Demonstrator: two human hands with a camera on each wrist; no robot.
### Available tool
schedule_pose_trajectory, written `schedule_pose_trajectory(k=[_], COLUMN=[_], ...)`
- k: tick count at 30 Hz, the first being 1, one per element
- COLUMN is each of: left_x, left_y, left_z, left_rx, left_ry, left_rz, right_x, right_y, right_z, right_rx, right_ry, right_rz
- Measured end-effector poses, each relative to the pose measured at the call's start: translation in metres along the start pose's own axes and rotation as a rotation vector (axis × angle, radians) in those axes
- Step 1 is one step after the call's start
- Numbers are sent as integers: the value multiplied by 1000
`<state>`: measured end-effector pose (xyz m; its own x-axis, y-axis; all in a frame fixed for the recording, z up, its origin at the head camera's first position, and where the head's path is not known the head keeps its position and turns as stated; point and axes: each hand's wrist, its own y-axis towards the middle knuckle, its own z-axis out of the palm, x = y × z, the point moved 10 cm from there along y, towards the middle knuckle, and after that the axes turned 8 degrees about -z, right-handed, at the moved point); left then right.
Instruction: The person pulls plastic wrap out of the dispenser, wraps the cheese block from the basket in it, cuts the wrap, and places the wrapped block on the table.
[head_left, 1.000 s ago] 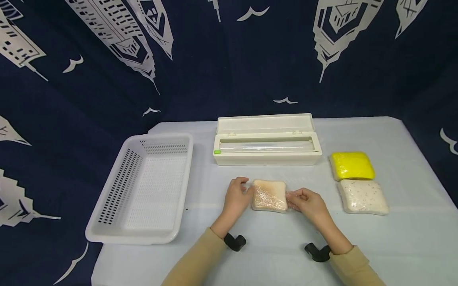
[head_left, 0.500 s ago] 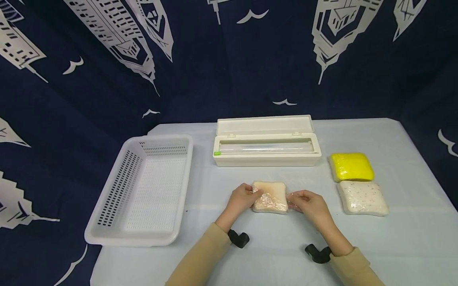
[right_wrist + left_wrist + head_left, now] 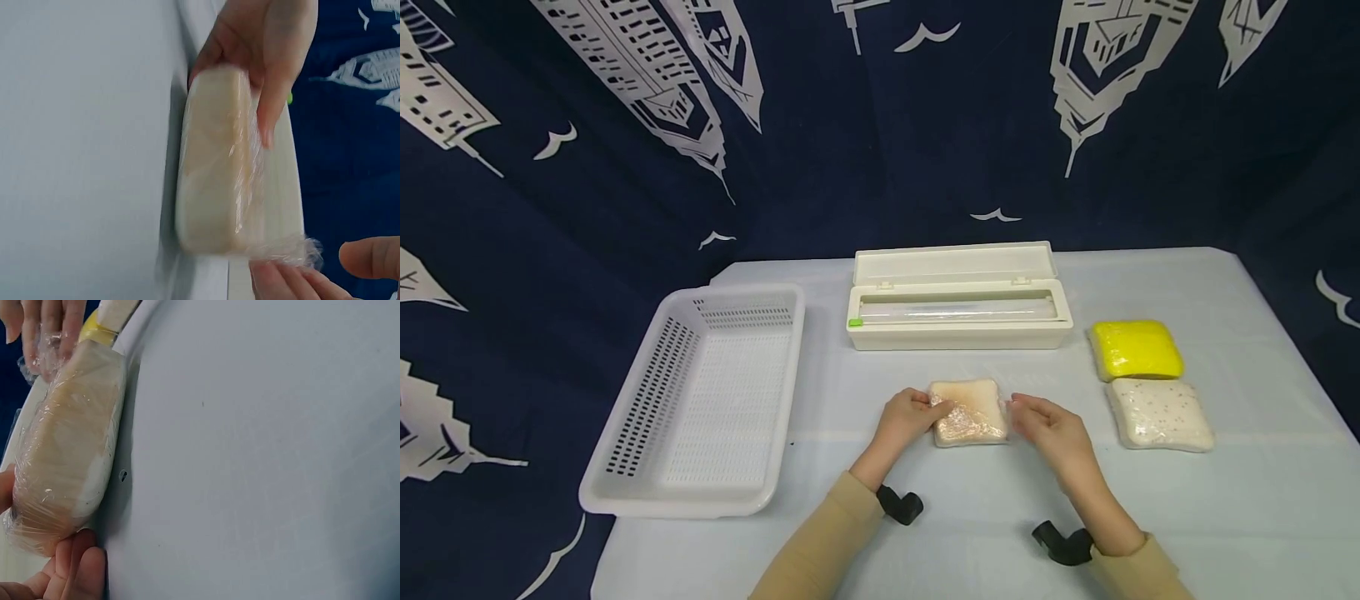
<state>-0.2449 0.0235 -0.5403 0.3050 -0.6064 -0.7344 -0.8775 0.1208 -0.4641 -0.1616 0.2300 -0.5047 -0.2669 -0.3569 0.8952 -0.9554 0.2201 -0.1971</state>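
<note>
A bread slice (image 3: 976, 400) wrapped in clear plastic film lies on the white-covered table, its top light brown and its lower half shiny with creased film. My left hand (image 3: 904, 423) grips its left side, thumb on top and fingers at the side and below. At the right end, loose film (image 3: 284, 250) sticks out. My right hand (image 3: 1058, 437) is beside that end, its fingers fairly straight against the film. In the right wrist view its thumb (image 3: 370, 257) stands apart from the fingers, so nothing is pinched.
Behind the bread stands a cream film dispenser (image 3: 962, 337) with its lid raised and a clear roll inside. A white perforated basket (image 3: 784, 392) stands at the left. On the right lie a yellow wrapped block (image 3: 1138, 348) and a white speckled wrapped block (image 3: 1161, 414).
My left hand has moved right and taken hold of the bread's left side. My right hand has let go of the film it was pinching, its fingers now straighter. The bread has shifted slightly right.
</note>
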Motion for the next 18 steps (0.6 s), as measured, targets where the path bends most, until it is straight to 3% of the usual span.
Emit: schedule_pose_trajectory(k=[6,11,14,18], left_x=[2,0,-1,-1], left_y=[1,-2,-3,-3], left_z=[0,1,0,-1], left_rx=[-26,-51,-60,-82], left_ry=[-26,-62,-58,-40], left_rz=[5,46,62,77], right_x=[22,45,59,70], right_y=[-15,-31,-41,-51], right_z=[16,37,53,78], right_rx=[-56,-108,-136,-144], right_ry=[-181,-333,-480,-743], right_rz=[-146,-398,-554,-684])
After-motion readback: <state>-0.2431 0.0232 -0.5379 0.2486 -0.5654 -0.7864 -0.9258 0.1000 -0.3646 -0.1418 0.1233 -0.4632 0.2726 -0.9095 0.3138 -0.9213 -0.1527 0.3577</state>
